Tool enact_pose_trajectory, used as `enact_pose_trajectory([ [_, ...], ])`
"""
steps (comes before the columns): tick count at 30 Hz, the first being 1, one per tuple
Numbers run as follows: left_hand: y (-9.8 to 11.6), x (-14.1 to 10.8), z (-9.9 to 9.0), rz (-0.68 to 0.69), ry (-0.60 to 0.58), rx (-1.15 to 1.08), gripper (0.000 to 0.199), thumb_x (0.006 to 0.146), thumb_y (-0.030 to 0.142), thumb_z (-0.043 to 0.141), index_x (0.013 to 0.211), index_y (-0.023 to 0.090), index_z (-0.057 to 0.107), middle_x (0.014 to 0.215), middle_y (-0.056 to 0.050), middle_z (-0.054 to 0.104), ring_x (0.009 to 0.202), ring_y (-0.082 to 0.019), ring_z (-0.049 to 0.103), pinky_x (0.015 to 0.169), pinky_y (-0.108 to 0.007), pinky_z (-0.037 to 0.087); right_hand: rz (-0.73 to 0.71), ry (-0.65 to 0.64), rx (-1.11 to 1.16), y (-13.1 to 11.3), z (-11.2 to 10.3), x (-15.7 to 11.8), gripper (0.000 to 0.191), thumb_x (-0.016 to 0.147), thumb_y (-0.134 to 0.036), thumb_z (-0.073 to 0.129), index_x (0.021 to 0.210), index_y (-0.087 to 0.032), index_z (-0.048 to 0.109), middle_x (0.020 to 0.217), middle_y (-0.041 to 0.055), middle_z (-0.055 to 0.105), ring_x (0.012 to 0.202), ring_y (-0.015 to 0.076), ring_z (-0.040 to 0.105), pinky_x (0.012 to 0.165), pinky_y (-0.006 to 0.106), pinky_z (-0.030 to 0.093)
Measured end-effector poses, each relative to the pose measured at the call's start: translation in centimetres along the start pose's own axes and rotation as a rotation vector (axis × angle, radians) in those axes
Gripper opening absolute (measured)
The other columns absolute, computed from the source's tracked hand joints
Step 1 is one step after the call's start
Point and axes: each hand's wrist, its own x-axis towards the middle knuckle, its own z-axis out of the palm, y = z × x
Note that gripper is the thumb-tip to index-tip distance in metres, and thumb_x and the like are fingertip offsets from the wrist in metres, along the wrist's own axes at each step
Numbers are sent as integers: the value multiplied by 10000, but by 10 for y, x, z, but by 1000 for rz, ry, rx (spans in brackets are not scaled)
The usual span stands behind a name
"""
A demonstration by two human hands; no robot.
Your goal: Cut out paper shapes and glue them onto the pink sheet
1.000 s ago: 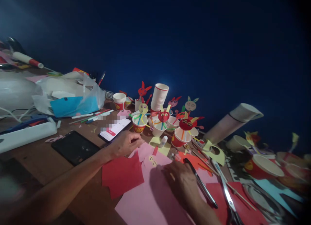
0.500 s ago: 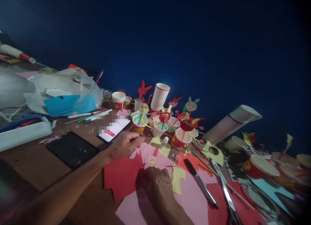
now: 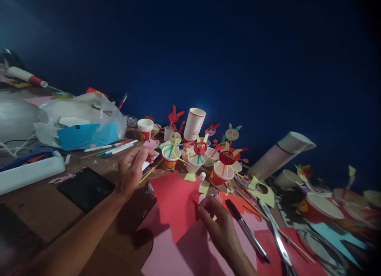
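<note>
Raised over the phone (image 3: pixel 145 166), my left hand (image 3: pixel 132 169) has its fingertips pressed together; whatever they may hold is too small to make out. My right hand (image 3: pixel 220 224) pinches the right edge of a cut red paper sheet (image 3: pixel 177 202), which is tilted up over pink paper (image 3: pixel 169 250). Behind the red sheet stand paper cups with paper-faced figures, among them a yellow face (image 3: pixel 175 138) and a red face with yellow ears (image 3: pixel 228 157). A small white glue bottle (image 3: pixel 203 176) is partly hidden by the sheet.
A black marker (image 3: pixel 247 230) and scissors (image 3: pixel 278 240) lie to the right. Beyond them are more cups (image 3: pixel 320 206). A dark tablet-like device (image 3: pixel 86 188), pens (image 3: pixel 119 148) and a plastic bag (image 3: pixel 111 109) are on the left. Stacked cups (image 3: pixel 195 124) stand at the back.
The red sheet has moved up and right and is now lifted by my right hand, which has shifted right. My left hand has moved left and up, over the phone.
</note>
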Motion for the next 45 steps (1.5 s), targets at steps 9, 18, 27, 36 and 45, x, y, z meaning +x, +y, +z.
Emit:
enact_pose_trajectory([
  [9,-15,-11,20,-721,-308,-560,429,788,545,504,730,133,612,686,-33,600,561,-108,514,514,-216,399,-57,198,103,7,-19,16,243,811,-414,544,785,-173,570,655,6,593,594,151,554,567,247,460],
  [18,-25,-44,17,-649,-627,-654,487,847,565,393,979,160,628,820,-87,634,701,-158,556,574,-252,429,-93,233,20,4,-21,13,240,815,-425,549,788,-189,581,686,1,618,610,140,599,541,205,497],
  [27,-31,-53,16,-586,-506,-623,522,793,600,462,1050,168,605,897,-102,656,755,-196,598,611,-279,442,-117,209,-120,18,-14,16,238,821,-419,533,760,-193,576,637,8,626,564,148,567,484,214,437],
  [36,-17,-48,18,-688,-459,-432,255,705,336,681,855,134,645,757,-68,687,666,-208,631,647,-317,483,-45,220,17,22,-8,14,301,819,-478,516,904,-197,583,707,17,644,613,163,586,561,237,462],
  [45,-33,-52,20,-738,-285,-431,231,728,346,669,787,124,638,713,-62,688,672,-216,646,668,-327,495,118,148,423,21,2,14,414,842,-568,430,865,-184,582,578,-14,560,534,133,497,524,226,421],
])
